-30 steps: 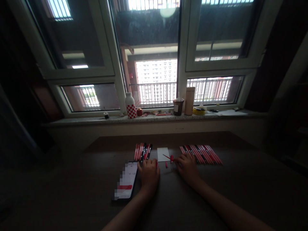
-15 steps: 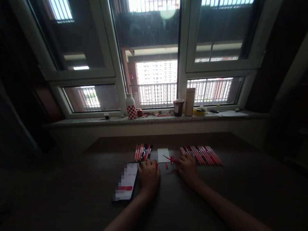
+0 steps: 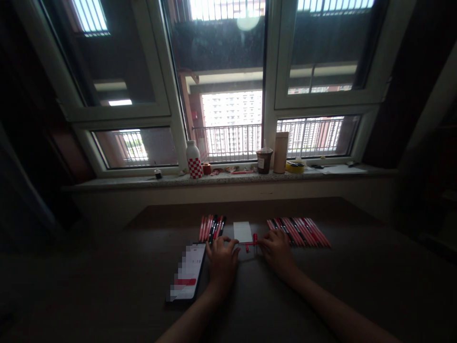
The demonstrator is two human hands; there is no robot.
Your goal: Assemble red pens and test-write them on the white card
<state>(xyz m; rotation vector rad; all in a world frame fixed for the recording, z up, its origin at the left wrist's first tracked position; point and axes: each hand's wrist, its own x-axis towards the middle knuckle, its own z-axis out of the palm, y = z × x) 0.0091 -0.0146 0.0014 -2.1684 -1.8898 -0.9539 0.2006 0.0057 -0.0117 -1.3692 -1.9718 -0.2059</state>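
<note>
A thin red pen refill [image 3: 249,243] lies level between my two hands, its left end thin and dark. My right hand [image 3: 278,248] pinches its right end between thumb and fingertips. With fingers curled, my left hand [image 3: 222,257] meets the left end at its fingertips; the exact grip is hard to see. Beside the refill stands a small red-topped piece [image 3: 254,237] with a clear lower part. A short red pen part [image 3: 247,248] lies just below the refill. Behind them is a small white sheet [image 3: 242,231].
A row of red and black pens [image 3: 298,231] lies beyond my right hand, and a smaller row [image 3: 212,227] beyond my left. A phone [image 3: 189,274] lies left of my left hand. On the windowsill stand a checkered bottle [image 3: 194,162], a drink cup [image 3: 263,161] and a tall flask [image 3: 281,152].
The refill has swung from slanting up-left to level. My left hand's fingertips have opened out toward its left end, and the red bit seen at that hand no longer shows.
</note>
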